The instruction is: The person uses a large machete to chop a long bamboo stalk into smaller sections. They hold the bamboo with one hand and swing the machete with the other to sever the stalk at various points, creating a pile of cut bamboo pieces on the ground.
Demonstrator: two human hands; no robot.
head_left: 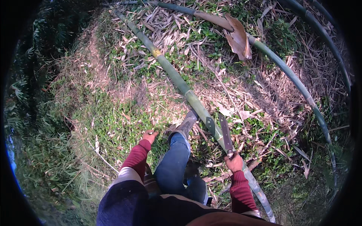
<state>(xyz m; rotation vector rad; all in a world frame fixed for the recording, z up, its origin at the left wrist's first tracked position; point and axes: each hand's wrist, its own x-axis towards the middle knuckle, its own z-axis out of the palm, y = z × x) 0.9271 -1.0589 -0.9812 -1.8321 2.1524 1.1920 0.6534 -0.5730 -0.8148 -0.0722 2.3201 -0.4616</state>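
My right hand (234, 162) is closed round the handle of a machete (225, 132). Its dark blade points away from me, just over a long green bamboo pole (172, 73). The pole slants from the far left to the near right, and dark patches of shadow fall on it beside the blade. On the left, over low green plants, my left hand (149, 137) is apart from the pole with its fingers curled in. A small pale spot shows at those fingers, too small to tell what it is.
My booted foot (185, 124) stands close beside the pole. A second bamboo stem (281, 66) with a dry brown sheath (238, 37) arches across the right, with more stems beyond. Dry leaves (260, 98) litter the ground; dense foliage (41, 150) borders the left.
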